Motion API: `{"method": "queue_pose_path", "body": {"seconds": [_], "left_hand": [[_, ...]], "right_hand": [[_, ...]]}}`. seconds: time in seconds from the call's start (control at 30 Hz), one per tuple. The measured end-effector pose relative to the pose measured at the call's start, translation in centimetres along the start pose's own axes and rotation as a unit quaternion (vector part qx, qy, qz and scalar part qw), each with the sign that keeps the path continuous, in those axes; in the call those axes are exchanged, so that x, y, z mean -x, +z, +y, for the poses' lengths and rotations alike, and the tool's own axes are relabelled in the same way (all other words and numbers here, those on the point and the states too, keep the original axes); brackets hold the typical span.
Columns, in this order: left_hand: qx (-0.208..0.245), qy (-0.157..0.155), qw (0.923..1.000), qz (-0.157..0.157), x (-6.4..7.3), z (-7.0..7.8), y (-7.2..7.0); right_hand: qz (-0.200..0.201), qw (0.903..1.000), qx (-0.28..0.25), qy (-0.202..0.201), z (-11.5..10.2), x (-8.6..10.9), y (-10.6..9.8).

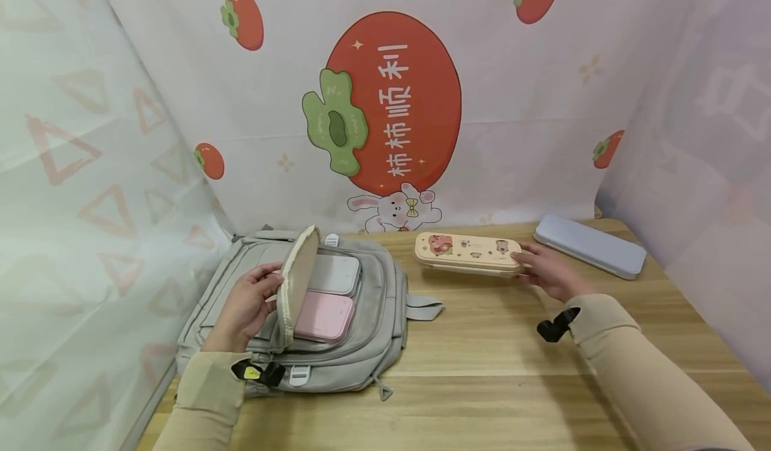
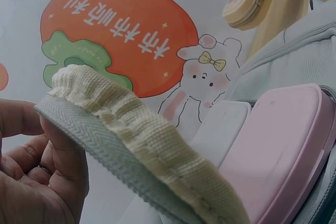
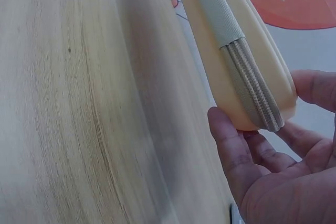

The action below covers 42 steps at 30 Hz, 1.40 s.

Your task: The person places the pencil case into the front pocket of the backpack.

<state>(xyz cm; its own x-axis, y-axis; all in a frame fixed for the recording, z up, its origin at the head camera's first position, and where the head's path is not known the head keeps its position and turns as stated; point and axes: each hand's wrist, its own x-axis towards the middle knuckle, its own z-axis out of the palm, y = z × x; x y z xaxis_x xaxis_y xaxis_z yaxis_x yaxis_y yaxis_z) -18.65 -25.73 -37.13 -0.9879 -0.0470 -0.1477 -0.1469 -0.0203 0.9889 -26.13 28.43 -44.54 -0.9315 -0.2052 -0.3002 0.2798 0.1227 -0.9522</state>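
Note:
A grey backpack [image 1: 373, 357] lies on the table with its front pocket unzipped. My left hand [image 1: 248, 304] pinches the edge of the pocket flap [image 2: 142, 140] and holds it raised. Inside the pocket sit a pink case [image 1: 325, 316] and, beyond it, a white case [image 1: 338, 274]. On the right, my right hand [image 1: 551, 272] grips one end of a cream-yellow pencil case [image 1: 470, 251] printed with small cartoon figures. In the right wrist view thumb and fingers pinch the case's zipped end [image 3: 252, 87], and a shadow falls on the wood beside it.
A pale blue case [image 1: 590, 245] lies at the back right of the wooden table [image 1: 470, 397]. Behind the table hangs a white cloth [image 1: 518, 136] with persimmon prints. The backpack's grey strap loop [image 1: 424, 308] sticks out to the right.

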Motion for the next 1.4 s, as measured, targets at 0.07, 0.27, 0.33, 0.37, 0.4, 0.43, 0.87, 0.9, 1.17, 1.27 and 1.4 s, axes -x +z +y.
{"method": "queue_pose_path", "body": {"seconds": [0.07, 0.27, 0.33, 0.37, 0.4, 0.43, 0.87, 0.9, 1.17, 1.27, 1.4], "left_hand": [[-0.003, 0.0, 1.0, 0.0, 0.0, 0.0, 0.0], [-0.002, -0.001, 1.0, 0.001, 0.1, 0.2, 0.0], [-0.001, -0.001, 1.0, 0.001, 0.1, 0.2, 0.0], [-0.001, -0.001, 1.0, 0.001, 0.1, 0.2, 0.0], [-0.001, 0.0, 1.0, 0.001, 0.1, 0.2, 0.0], [-0.001, 0.001, 1.0, 0.0, 0.1, 0.2, 0.0], [-0.013, -0.001, 0.9999, 0.002, 0.2, 0.3, 0.1], [-0.014, -0.001, 0.9999, 0.002, 0.2, 0.3, 0.1], [-0.01, 0.0, 0.9999, 0.001, 0.2, 0.3, 0.1], [-0.008, -0.002, 1.0, 0.002, 0.2, 0.3, 0.1], [-0.004, -0.005, 1.0, 0.005, 0.2, 0.1, 0.1]], "right_hand": [[-0.001, 1.0, -0.001, 0.0, -0.2, 0.1, 0.3], [0.0, 0.9999, -0.015, -0.001, -0.1, 0.0, 0.8], [-0.002, 0.9998, -0.021, -0.001, -0.1, 0.0, 1.0], [-0.003, 0.9997, -0.022, -0.002, -0.1, 0.1, 1.1], [-0.004, 0.9997, -0.024, -0.002, -0.2, 0.1, 1.2], [-0.004, 0.9997, -0.026, -0.001, -0.2, 0.1, 1.2], [-0.005, 0.9991, -0.042, 0.004, -0.6, 0.4, 2.3], [-0.005, 0.9991, -0.042, 0.004, -0.7, 0.4, 2.3], [-0.016, 0.9996, -0.022, -0.008, -1.4, 0.7, 2.9], [-0.022, 0.9994, -0.022, -0.012, -1.7, 0.8, 3.3], [-0.031, 0.999, -0.029, -0.016, -1.9, 0.8, 3.9]]}}
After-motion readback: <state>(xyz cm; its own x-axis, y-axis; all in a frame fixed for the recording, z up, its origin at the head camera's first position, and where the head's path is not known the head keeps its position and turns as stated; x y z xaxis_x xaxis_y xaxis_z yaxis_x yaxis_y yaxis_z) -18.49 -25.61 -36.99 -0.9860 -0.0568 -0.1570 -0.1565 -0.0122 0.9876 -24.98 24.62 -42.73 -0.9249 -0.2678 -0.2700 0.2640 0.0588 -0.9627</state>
